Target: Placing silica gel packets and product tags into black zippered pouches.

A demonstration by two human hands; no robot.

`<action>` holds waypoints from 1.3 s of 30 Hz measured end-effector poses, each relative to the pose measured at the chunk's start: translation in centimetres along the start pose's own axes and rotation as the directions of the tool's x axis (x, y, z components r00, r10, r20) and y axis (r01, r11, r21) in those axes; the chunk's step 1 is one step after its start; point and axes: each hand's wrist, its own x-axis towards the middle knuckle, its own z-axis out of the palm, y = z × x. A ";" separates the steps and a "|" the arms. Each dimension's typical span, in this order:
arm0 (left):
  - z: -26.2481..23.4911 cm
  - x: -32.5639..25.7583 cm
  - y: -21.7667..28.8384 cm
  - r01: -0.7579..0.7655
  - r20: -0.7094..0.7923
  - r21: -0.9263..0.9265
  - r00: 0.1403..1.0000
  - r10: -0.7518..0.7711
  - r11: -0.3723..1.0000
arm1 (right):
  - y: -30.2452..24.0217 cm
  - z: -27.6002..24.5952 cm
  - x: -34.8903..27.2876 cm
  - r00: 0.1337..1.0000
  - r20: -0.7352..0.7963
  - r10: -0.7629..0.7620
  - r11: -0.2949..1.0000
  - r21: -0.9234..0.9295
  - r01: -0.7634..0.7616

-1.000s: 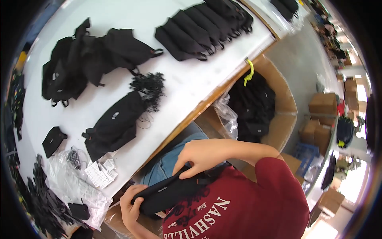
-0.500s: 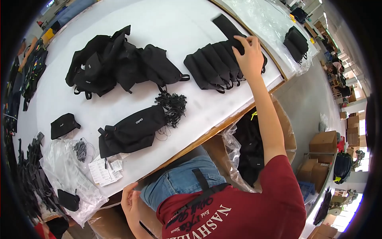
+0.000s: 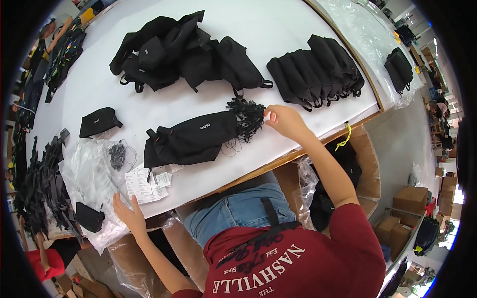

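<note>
Right hand (image 3: pixel 287 123) was at the right edge of a black cord bundle (image 3: pixel 247 119), fingers bent, thumb and fingertips close together; couldn't tell if a cord was pinched. Bundle lay on the white table (image 3: pixel 248 25), a loose tangle, long axis roughly top to bottom in view, thin strings trailing at its lower left. Its left side met the right end of a large black bag (image 3: pixel 196 140), which lay flat, long axis from lower left up to upper right, small tabs at the left end, white mark near the right. Left hand (image 3: pixel 128 213) was spread wide, nothing held, by the near table edge, just beside paper tags (image 3: pixel 141 186) and a clear plastic bag (image 3: pixel 84 164). Small black pouch (image 3: pixel 101 122) sat beyond the plastic. Farther out: heap of black bags (image 3: pixel 184 57) at upper middle; row of black bags (image 3: pixel 318 74) at upper right, lengths slanting down to the right, loops at lower ends. Cardboard box (image 3: pixel 369 164) stood below the table's right side.
</note>
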 end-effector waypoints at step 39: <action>-3.5 0.0 11.0 0.154 0.031 -0.537 0.986 -0.163 0.829 | -12.1 -3.6 0.7 0.987 0.159 -0.015 0.067 0.985 -0.158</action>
